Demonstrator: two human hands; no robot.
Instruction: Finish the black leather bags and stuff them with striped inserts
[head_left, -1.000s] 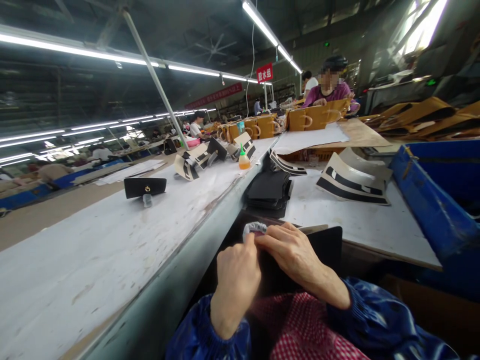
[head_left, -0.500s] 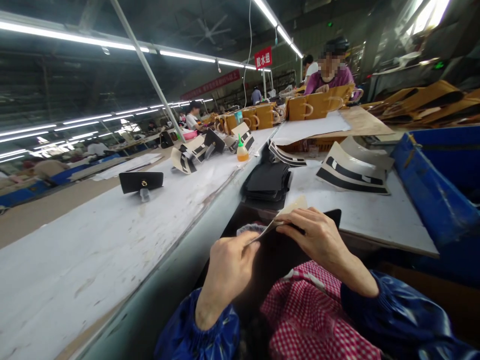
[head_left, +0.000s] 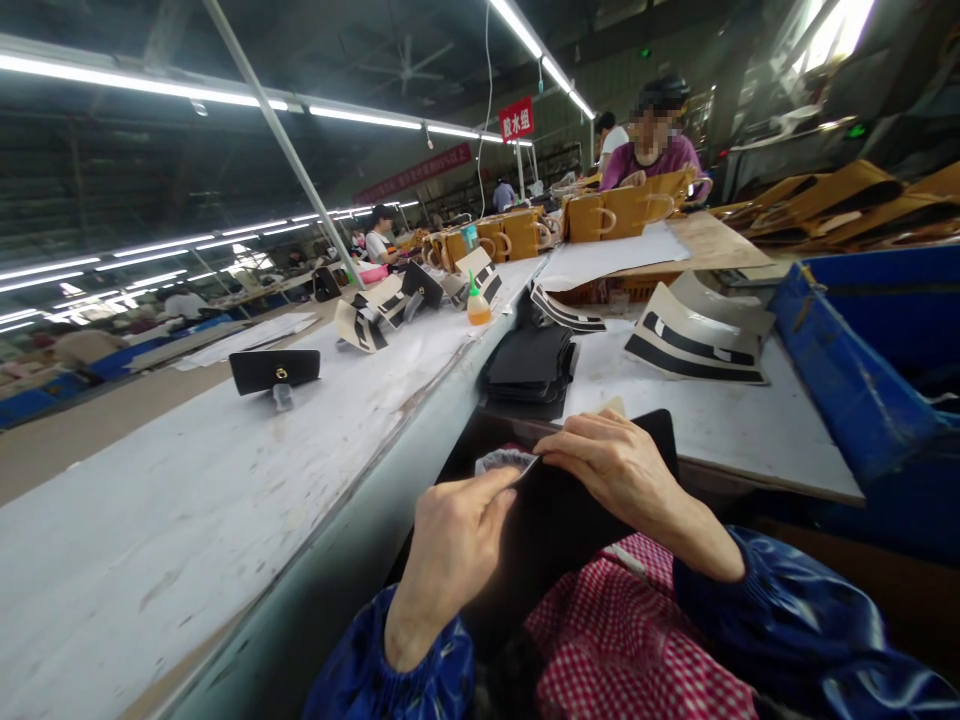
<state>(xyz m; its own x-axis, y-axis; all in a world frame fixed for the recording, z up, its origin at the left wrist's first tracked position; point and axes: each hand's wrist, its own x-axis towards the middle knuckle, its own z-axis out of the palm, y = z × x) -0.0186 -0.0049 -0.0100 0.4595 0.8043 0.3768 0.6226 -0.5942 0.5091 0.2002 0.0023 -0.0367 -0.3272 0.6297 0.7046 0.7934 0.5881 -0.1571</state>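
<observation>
A black flat panel (head_left: 559, 515), its material looking like leather, hangs in front of my lap with a pale layer at its upper edge. My left hand (head_left: 456, 555) pinches that edge at the left between thumb and forefinger. Close by on the right, my right hand (head_left: 611, 462) grips the same edge, fingers folded over the top. Just behind the fingertips shows a clear plastic-lined opening (head_left: 504, 461), partly hidden. Beyond the hands lies a stack of black pieces (head_left: 529, 365).
On the long white-covered table (head_left: 187, 520) are a small black panel with a gold clasp (head_left: 275, 372) and a glue bottle (head_left: 478, 304). Curved beige-and-black pieces (head_left: 694, 340) rest on the side board. A blue bin (head_left: 847, 370) stands right; a co-worker (head_left: 652, 150) sits behind tan bags (head_left: 585, 217).
My right hand has moved slightly left and closer to my left hand along the edge. The panel has tilted, so less of its pale side shows. The view has shifted a little.
</observation>
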